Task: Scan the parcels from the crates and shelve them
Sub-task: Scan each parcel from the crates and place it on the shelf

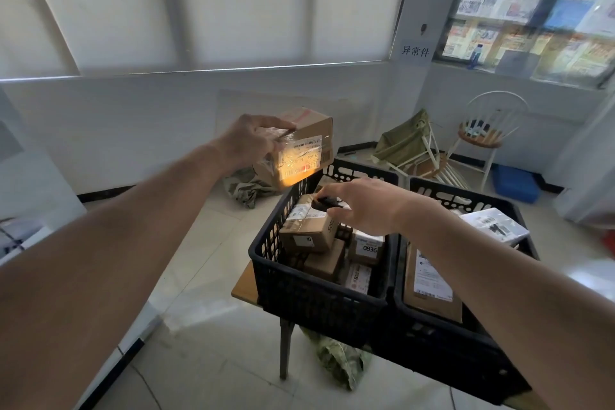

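Cardboard is catching a warm patch of light right now: the left hand is holding a small brown parcel up in the air, above and just beyond the far left corner of the left crate, fingers curled over its top edge and thumb underneath, with the white label turned toward the camera. Below and to the right, the right hand is gripping a small black scanner, fingers wrapped around it, its nose aiming up at that label, and the yellow glow is falling across the label's lower half where the barcode sits. So the scanning step looks to be in hand, with this parcel lifted clear of the crate. More boxes are sitting piled in the left crate, one marked 0836, and the right crate is holding a flat brown package and a white one, so most of the job seems to lie ahead. Both crates are resting on a small wooden table. Next, I'd judge, the scan needs the label held steady and square to the beam, and then the parcel has to be carried off to a shelf, which is nowhere in view from here. A white chair is standing in the far corner.
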The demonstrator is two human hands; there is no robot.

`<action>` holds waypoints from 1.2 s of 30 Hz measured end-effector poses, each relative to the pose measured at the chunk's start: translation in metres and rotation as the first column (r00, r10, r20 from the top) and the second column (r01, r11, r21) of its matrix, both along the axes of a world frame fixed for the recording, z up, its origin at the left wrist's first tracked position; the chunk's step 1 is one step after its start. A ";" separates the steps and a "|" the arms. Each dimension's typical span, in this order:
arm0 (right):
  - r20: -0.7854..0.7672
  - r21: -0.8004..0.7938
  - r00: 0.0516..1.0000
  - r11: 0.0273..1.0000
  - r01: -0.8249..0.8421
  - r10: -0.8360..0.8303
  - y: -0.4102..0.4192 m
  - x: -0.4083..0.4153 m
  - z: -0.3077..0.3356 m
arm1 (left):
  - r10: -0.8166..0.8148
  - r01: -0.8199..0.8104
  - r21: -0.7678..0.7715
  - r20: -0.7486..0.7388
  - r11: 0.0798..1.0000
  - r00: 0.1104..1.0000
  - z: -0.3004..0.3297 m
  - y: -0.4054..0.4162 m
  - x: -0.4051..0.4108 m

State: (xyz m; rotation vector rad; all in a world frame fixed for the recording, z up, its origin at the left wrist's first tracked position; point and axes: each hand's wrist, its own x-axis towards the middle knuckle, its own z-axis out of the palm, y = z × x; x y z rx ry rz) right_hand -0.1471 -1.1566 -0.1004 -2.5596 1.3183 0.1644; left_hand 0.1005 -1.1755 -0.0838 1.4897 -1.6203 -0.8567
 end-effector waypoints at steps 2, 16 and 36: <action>0.036 0.026 0.999 1.000 0.011 -0.012 -0.001 -0.003 0.000 | -0.006 0.006 0.003 0.000 1.000 1.000 -0.001 0.001 0.000; 0.032 0.009 0.993 0.993 -0.117 0.116 -0.022 -0.038 -0.001 | 0.140 -0.141 -0.016 -0.034 0.990 0.990 0.000 0.010 -0.032; 0.573 0.062 0.810 0.978 -0.198 0.127 -0.067 -0.091 -0.019 | 0.473 -0.525 -0.010 -0.421 0.851 0.774 0.002 0.065 -0.107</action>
